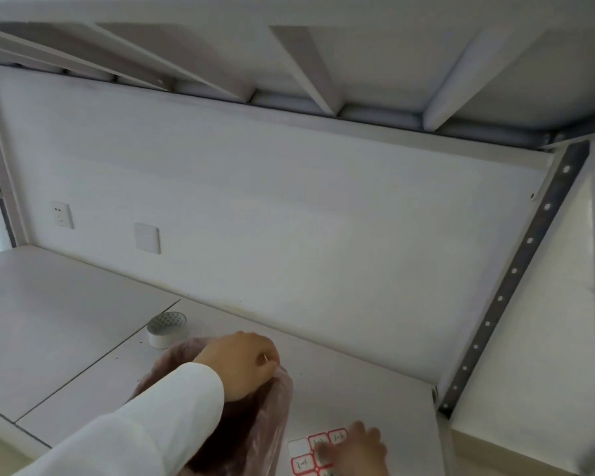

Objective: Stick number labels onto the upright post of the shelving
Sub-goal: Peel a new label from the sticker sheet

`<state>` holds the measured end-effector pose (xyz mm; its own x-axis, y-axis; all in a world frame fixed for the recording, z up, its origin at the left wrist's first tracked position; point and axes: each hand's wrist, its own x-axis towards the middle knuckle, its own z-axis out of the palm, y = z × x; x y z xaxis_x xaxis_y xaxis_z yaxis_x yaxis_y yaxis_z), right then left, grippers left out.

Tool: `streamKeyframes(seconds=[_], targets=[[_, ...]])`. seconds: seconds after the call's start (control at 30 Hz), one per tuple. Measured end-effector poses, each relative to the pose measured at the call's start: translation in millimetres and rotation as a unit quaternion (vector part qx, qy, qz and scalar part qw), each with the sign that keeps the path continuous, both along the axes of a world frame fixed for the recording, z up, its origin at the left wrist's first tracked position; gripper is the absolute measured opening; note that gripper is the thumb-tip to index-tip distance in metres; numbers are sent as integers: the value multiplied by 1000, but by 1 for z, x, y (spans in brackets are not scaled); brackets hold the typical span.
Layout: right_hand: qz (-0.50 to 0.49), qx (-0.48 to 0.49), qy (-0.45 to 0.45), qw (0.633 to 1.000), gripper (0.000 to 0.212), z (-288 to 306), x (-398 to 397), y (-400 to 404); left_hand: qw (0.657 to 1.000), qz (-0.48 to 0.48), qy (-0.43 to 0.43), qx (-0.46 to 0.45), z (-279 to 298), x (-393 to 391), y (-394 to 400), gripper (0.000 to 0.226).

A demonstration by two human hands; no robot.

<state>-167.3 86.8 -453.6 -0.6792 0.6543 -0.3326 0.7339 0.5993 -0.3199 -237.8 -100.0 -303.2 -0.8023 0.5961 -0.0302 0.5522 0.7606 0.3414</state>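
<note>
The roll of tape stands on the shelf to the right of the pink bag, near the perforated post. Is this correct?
Not quite. In the head view the roll of tape stands on the shelf to the left of the pink bag, far from the perforated post.

Illumination is soft, even and moderately dim, with the underside of the upper shelf (375,56) in grey shade and no hard shadows or glare. Overall sharpness is poor. The right hand (356,451) near the shelf's front edge is motion-blurred, and wide-angle distortion tilts the perforated post (516,269) sharply.
</note>
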Motion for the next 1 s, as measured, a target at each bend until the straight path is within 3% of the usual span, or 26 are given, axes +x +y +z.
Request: streamKeyframes(seconds=[0.13, 0.3, 0.5, 0.6, 0.7, 0.87, 1.0], targets=[[-49, 5, -11, 999, 101, -6, -10, 6, 1000, -7, 7, -23, 1, -14, 9, 27], [-78, -110, 33, 990, 118, -23, -14, 20, 999, 1, 0, -39, 4, -25, 8, 25], [-39, -74, -36, 996, 94, -15, -9, 29, 999, -1, -4, -36, 13, -19, 12, 24], [-28, -91, -20, 995, 85, -14, -6, 31, 999, -2, -3, -36, 17, -16, 13, 23], [13, -163, 29, 986, 67, -2, -9, 36, 999, -8, 0, -40, 19, -9, 13, 23], [108, -251, 97, 957, 16, 63, -10, 44, 999, -23, 8, -26, 25, 11, 23, 22], [121, -356, 145, 915, 6, 125, 0, 40, 1000, -11, -5, 21, 32, 29, 40, 22]])
